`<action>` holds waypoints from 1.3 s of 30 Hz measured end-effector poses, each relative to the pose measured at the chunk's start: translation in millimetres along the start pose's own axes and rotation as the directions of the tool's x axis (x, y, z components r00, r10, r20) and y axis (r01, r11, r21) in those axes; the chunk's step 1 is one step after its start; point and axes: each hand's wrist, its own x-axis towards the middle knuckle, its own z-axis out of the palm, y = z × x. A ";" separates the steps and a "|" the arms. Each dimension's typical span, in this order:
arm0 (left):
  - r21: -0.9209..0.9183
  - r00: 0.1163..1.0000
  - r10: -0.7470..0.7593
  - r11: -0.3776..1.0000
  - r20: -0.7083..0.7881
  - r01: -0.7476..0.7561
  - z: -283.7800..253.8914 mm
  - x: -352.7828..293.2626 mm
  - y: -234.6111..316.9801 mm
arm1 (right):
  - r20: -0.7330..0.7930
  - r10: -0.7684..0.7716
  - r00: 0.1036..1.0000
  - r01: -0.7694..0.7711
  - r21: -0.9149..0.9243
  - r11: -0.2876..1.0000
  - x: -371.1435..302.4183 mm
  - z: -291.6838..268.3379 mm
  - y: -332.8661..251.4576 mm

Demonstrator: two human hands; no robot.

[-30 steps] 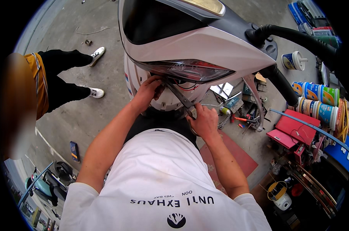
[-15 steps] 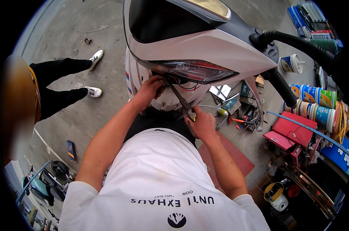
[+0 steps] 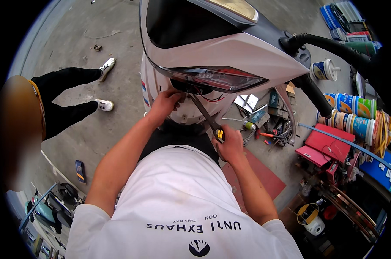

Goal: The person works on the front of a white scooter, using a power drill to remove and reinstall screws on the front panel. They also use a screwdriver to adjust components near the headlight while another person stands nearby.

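Note:
In front of me stands a white and black scooter [image 3: 256,54] with a clear headlight lens [image 3: 221,77]. Below the lens is a dark opening where thin red and black wires [image 3: 213,99] show. My right hand [image 3: 231,142] is closed round the handles of a pair of scissors [image 3: 204,110], its long blades slanting up and left toward the opening. Beside the blade tips, my left hand [image 3: 167,104] is pinched at the left edge of the opening; what its fingers hold is hidden.
Another person in black trousers [image 3: 68,80] stands at left. Tools and a spray can [image 3: 249,125] lie on the floor right of the scooter. Farther right are paint buckets [image 3: 348,105], a red metal case [image 3: 329,141] and a yellow hose [image 3: 383,134]. The black handlebar grip [image 3: 318,101] juts out at right.
My right hand has moved slightly right and down with the scissors, and a yellow mark on their handle now shows. My left hand has dropped slightly, still pinched.

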 end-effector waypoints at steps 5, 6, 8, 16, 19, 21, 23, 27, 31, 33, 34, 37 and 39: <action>0.224 0.989 0.057 0.974 -0.134 -0.026 1.9 0.8 7.3 | 0.185 -0.009 0.983 0.029 -0.105 0.994 -31.4 1.2 34.8; 0.216 0.990 0.053 0.976 -0.130 -0.024 2.7 2.0 11.6 | 0.224 0.012 0.974 0.013 -0.111 0.994 -34.1 1.6 36.9; 0.202 0.992 0.037 0.979 -0.118 -0.013 4.6 2.8 21.7 | 0.277 0.022 0.961 0.004 -0.091 0.996 -34.2 -2.3 29.2; 0.420 0.990 0.114 0.905 -0.084 -0.069 5.1 14.4 29.8 | -0.085 -0.314 0.946 0.311 -0.043 0.949 31.2 58.2 -8.5; 0.437 0.992 0.104 0.897 -0.070 -0.063 5.1 3.4 33.5 | -0.174 -0.313 0.934 0.285 -0.166 0.944 37.2 71.8 -5.0; 0.403 0.996 0.068 0.914 -0.060 -0.038 5.8 -2.0 37.5 | -0.174 -0.299 0.938 0.262 -0.205 0.943 37.3 75.0 -4.9; 0.343 0.999 0.047 0.939 -0.022 -0.036 2.7 -1.6 36.6 | -0.150 -0.278 0.949 0.244 -0.211 0.946 33.0 79.4 -10.1; 0.158 0.995 -0.054 0.987 0.079 0.041 -9.4 3.4 35.0 | -0.006 -0.235 0.972 0.233 -0.106 0.967 23.6 76.7 -3.0; 0.053 0.985 -0.107 0.993 0.135 0.101 -15.3 2.4 31.0 | 0.076 -0.319 0.945 0.327 -0.128 0.937 6.3 77.1 23.2; 0.070 0.984 -0.114 0.992 0.134 0.105 -15.9 2.3 27.9 | 0.147 -0.294 0.944 0.311 -0.114 0.943 3.5 89.8 33.0; 0.080 0.985 -0.114 0.991 0.132 0.104 -16.8 2.6 27.0 | 0.182 -0.284 0.941 0.306 -0.108 0.946 4.4 90.9 33.2; 0.110 0.984 -0.120 0.988 0.134 0.106 -18.9 3.9 27.0 | 0.222 -0.276 0.935 0.296 -0.064 0.953 12.8 90.9 34.9; 0.135 0.981 -0.131 0.985 0.144 0.112 -19.4 4.2 31.2 | 0.275 -0.230 0.934 0.257 -0.068 0.964 11.3 93.9 36.0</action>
